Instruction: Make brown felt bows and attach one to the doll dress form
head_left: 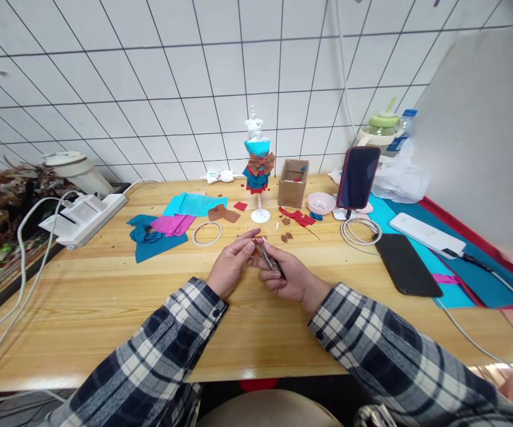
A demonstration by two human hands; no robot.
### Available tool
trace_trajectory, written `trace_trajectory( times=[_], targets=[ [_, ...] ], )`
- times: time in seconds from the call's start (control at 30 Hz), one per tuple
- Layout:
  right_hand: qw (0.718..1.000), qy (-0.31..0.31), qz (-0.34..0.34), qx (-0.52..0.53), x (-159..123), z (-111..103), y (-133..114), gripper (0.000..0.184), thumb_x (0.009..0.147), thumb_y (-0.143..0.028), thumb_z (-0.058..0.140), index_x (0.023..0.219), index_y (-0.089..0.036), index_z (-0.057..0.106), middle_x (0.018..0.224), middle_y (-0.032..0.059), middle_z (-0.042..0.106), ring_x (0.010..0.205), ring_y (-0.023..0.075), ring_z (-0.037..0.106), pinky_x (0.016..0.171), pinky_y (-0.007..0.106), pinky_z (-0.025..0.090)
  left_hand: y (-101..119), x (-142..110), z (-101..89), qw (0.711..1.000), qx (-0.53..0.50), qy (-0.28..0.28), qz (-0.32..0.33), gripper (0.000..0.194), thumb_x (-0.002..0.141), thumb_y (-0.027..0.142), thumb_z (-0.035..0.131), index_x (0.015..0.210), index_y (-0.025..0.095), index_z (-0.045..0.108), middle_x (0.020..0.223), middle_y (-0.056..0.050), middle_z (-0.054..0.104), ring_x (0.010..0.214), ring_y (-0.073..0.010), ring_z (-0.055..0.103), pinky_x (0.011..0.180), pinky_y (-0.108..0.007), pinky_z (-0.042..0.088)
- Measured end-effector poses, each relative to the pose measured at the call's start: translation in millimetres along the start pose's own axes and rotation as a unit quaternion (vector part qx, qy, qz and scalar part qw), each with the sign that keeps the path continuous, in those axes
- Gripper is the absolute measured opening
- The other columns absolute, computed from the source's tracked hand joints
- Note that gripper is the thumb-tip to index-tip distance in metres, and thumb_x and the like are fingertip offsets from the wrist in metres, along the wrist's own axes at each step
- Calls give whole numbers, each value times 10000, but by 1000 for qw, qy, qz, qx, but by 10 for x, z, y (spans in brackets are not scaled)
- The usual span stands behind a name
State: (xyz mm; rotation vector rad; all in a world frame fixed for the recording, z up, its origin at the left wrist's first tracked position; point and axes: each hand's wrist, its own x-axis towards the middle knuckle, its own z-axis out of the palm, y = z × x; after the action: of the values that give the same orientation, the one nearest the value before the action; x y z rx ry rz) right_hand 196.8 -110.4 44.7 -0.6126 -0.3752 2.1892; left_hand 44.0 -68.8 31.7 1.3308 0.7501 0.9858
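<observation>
Near the middle of the table my left hand (232, 265) is closed in a pinch, with a small brown scrap partly hidden between its fingertips. My right hand (292, 277) is wrapped round small snips (265, 256), dark with a metallic edge. Their tip meets the left fingers. Just beyond stands a white miniature dress form (253, 128) on a round foot. It wears a turquoise top, a brown pleated bow (261, 163) and a blue skirt with red edging. Brown scraps (286, 237) and a red scrap (240, 206) lie around its base.
Turquoise, magenta and blue sheets (162, 246) lie left, beside a white ring (207, 233). Behind, right, are a cardboard box (293, 184), a pink bowl (321, 203) and a phone on a stand (358, 178). A black phone (410, 265), power bank (427, 233) and cables occupy the right side.
</observation>
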Motion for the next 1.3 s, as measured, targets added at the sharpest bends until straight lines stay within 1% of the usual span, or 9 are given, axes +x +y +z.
trace_trajectory(
  times=[0.2, 0.57, 0.73, 0.8, 0.87, 0.93, 1.0, 1.13, 1.3],
  targets=[
    [996, 49, -78, -2, 23, -3, 35, 215, 764, -225, 729, 934, -220, 597, 748, -66, 572, 383, -18, 218, 325, 88, 100, -51, 4, 47, 995, -101, -6, -23, 301, 838, 390, 641, 1069, 208, 706, 1313, -78, 589, 1174, -221, 546, 1015, -361, 408],
    [989, 75, -126, -37, 27, -7, 63, 306, 665, -210, 779, 893, -190, 577, 707, -76, 526, 400, -13, 232, 327, 101, 128, -24, 0, 85, 986, -162, -13, -41, 280, 813, 379, 673, 1022, 199, 715, 1256, -77, 626, 1167, -220, 562, 1063, -381, 378],
    [985, 89, -125, -79, 15, -40, 8, 319, 651, -246, 775, 874, -197, 551, 579, -113, 377, 399, 10, 200, 338, 124, 111, -10, -3, 54, 990, -133, -19, -30, 329, 826, 394, 647, 1084, 195, 690, 1311, -95, 583, 1203, -243, 537, 1070, -405, 358],
    [958, 138, -164, -192, 18, -76, -20, 297, 661, -301, 759, 857, -201, 560, 562, -109, 386, 404, 28, 238, 350, 148, 160, 21, 0, 13, 998, -66, -9, -9, 439, 851, 444, 594, 1220, 205, 615, 1283, -114, 594, 1206, -256, 529, 1043, -419, 374],
    [882, 196, -225, -364, 21, -116, -50, 236, 664, -306, 739, 809, -190, 592, 594, -73, 489, 458, 58, 370, 410, 182, 291, 68, 3, -37, 996, 76, -6, 37, 476, 846, 458, 589, 1252, 210, 587, 1229, -118, 615, 1183, -261, 532, 1022, -420, 378],
    [778, 223, -278, -518, 20, -147, -75, 150, 679, -269, 709, 768, -183, 625, 698, -21, 608, 599, 109, 515, 556, 237, 414, 116, 4, -86, 961, 256, -21, 98, 392, 818, 426, 628, 1150, 220, 653, 1170, -104, 633, 1145, -263, 531, 1022, -422, 358],
    [706, 220, -303, -601, 11, -158, -88, 87, 712, -245, 668, 775, -190, 643, 780, 0, 663, 711, 144, 575, 677, 275, 448, 149, 4, -123, 905, 397, -35, 150, 255, 812, 385, 636, 1008, 242, 711, 1117, -84, 647, 1114, -263, 523, 1041, -443, 310],
    [669, 209, -313, -641, -18, -144, -87, 68, 753, -246, 636, 804, -204, 654, 798, -5, 686, 739, 151, 602, 717, 276, 450, 149, 9, -149, 839, 506, -43, 195, 175, 856, 328, 577, 915, 276, 735, 1052, -56, 670, 1081, -251, 523, 1082, -481, 186],
    [672, 216, -318, -633, -24, -145, -103, 82, 749, -262, 658, 804, -201, 667, 801, 0, 695, 759, 158, 618, 728, 278, 452, 109, 16, -145, 838, 508, -28, 197, 182, 858, 337, 578, 898, 262, 738, 986, -58, 681, 1029, -243, 538, 1070, -471, 187]
  ],
)
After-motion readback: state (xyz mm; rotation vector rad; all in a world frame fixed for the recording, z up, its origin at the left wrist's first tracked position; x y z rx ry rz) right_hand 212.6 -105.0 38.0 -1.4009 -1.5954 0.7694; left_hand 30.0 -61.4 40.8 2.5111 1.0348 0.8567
